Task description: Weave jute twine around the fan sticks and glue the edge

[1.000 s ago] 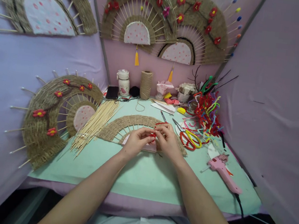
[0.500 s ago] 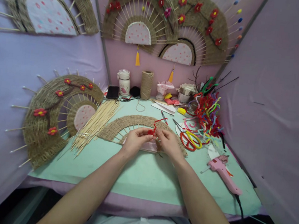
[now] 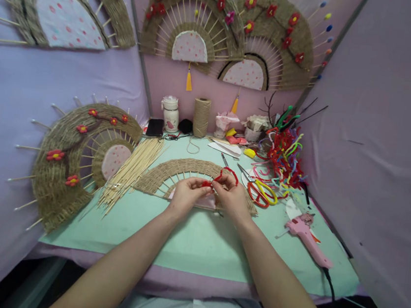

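Both hands meet over a woven twine fan [image 3: 169, 169] lying on the table. Between them is a red pipe cleaner [image 3: 233, 172], bunched at one end and curling in a loose loop above my right fingers. My left hand [image 3: 188, 194] is closed on the bunched end, with thumb and fingertips pinching it. My right hand [image 3: 231, 196] pinches the same pipe cleaner close to the left fingertips. The hands partly cover the fan's pale pink centre. How the bunched part is shaped is mostly hidden by the fingers.
Thin wooden sticks [image 3: 133, 168] lie left of the fan. At right are scissors [image 3: 260, 190], a pink glue gun [image 3: 309, 240] and a heap of coloured pipe cleaners [image 3: 285, 153]. Behind stand a twine spool [image 3: 201, 118] and a white bottle [image 3: 170, 114]. A finished fan [image 3: 75, 159] leans at left.
The pipe cleaner's free end has swung right, from a short upright piece to a loop over my right hand. My right hand has shifted and turned slightly; my left stays nearly still.
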Available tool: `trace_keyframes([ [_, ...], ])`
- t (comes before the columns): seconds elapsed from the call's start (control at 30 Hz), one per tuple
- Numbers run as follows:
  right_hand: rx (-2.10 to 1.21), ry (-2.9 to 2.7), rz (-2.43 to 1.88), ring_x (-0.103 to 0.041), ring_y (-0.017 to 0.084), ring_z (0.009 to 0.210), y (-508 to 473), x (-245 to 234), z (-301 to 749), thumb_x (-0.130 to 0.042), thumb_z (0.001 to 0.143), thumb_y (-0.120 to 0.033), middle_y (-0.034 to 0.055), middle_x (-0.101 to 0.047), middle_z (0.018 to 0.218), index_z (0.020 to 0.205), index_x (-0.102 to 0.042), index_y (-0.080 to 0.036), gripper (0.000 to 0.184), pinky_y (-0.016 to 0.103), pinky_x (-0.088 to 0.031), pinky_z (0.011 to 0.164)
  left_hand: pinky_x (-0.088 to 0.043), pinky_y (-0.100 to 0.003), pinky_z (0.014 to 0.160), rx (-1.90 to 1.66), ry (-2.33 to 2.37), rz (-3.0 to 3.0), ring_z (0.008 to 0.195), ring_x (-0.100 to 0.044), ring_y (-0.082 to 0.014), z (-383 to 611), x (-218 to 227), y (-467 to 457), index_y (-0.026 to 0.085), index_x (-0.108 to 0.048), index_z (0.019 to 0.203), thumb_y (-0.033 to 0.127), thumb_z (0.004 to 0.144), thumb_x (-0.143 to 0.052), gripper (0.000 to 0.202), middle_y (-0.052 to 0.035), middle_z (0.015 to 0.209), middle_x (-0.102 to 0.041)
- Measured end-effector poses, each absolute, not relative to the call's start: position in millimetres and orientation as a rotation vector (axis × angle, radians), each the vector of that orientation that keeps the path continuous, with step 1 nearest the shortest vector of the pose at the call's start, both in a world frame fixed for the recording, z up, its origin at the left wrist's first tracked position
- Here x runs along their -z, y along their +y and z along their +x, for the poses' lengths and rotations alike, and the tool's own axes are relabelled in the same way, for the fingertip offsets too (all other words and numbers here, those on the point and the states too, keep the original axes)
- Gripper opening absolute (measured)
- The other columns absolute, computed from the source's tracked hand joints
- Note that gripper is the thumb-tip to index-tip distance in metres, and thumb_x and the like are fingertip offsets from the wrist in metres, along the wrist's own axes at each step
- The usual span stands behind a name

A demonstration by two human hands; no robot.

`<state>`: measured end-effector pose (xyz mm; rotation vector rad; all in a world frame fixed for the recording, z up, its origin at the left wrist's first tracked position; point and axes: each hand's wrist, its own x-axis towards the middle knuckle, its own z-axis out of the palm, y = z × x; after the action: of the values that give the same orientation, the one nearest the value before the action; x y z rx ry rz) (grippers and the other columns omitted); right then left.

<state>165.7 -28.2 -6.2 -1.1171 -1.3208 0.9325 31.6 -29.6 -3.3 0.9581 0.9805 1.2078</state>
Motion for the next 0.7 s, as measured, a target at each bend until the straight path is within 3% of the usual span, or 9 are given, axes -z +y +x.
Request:
trace_keyframes([
  [0.27, -0.534, -1.534, -1.236, -0.054, 0.014, 0.063, -33.2, 8.0, 162.5, -0.055, 0.077, -0.024, 0.0014, -0.061, 0.073, 0.077, -0.059, -0.019, 0.006, 0.026, -0.045, 0.060, -0.052, -0.028, 0.072, -1.159, 0.969, 0.916, 0.067, -0.065, -0.0146, 31.1, 3.3, -30.0, 0.013, -0.070, 0.076, 0.024, 0.055, -0.079, 0.025, -0.0042, 0.072, -0.071],
  [0.5, -0.589, -1.623, -1.062, -0.059, 0.016, 0.077, -31.5, 7.3, 165.3, -0.052, 0.083, -0.025, 0.0041, -0.064, 0.087, 0.086, -0.063, -0.020, 0.012, 0.027, -0.048, 0.065, -0.051, -0.025, 0.070, -1.155, 0.915, 0.840, 0.063, -0.064, -0.0117, 29.4, 3.3, -28.1, 0.011, -0.067, 0.074, 0.025, 0.055, -0.081, 0.027, -0.0033, 0.070, -0.069],
  [0.7, -0.419, -1.727, -1.070, -0.055, 0.015, 0.070, -31.9, 5.2, 168.1, -0.050, 0.079, -0.013, 0.0015, -0.060, 0.076, 0.080, -0.062, -0.020, 0.014, 0.028, -0.045, 0.066, -0.051, -0.023, 0.067, -1.137, 0.940, 0.805, 0.060, -0.063, -0.0109, 27.8, 2.9, -27.1, 0.011, -0.066, 0.073, 0.024, 0.053, -0.082, 0.028, -0.0025, 0.065, -0.068],
])
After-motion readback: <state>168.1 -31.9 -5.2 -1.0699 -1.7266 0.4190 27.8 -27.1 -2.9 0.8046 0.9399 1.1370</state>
